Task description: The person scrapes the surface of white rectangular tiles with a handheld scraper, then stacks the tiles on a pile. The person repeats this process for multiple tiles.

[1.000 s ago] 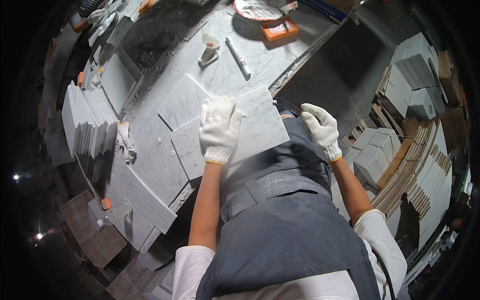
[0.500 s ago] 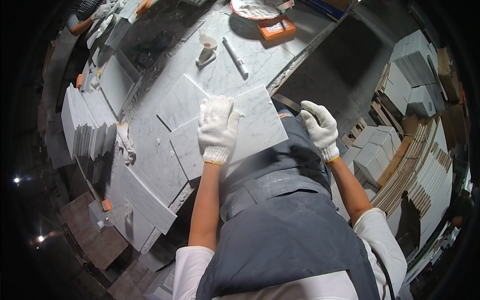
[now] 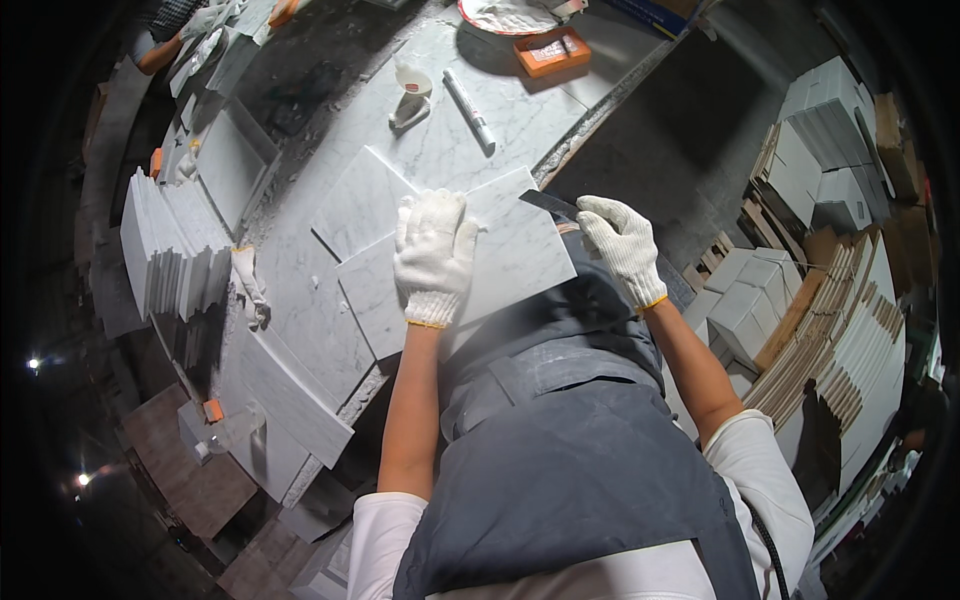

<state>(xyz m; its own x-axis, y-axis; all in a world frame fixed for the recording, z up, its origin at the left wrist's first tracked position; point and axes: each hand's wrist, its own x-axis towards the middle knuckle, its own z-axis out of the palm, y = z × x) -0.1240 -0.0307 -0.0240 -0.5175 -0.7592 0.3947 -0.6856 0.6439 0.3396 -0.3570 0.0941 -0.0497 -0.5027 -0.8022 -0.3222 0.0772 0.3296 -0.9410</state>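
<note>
My left hand, in a white knit glove, lies with its palm down on a grey-veined white marble tile. Its fingers point away from me and do not wrap around an edge. A second marble tile sits partly beneath that one, further left. In my gloved right hand is a flat, dark, blade-like strip, pinched between thumb and fingers. The strip's far end is at the tile's right corner; whether it touches the edge I cannot tell. The part inside the glove is hidden.
Beyond the tiles lie a white marker, a small translucent bottle and an orange box. Thin tiles stand stacked at left. Cartons and boards are piled at right. Another person's gloved hand shows at the far left.
My right hand has moved left and slightly up, bringing the dark strip across to the tile's right corner. My left hand stays in place on the tile.
</note>
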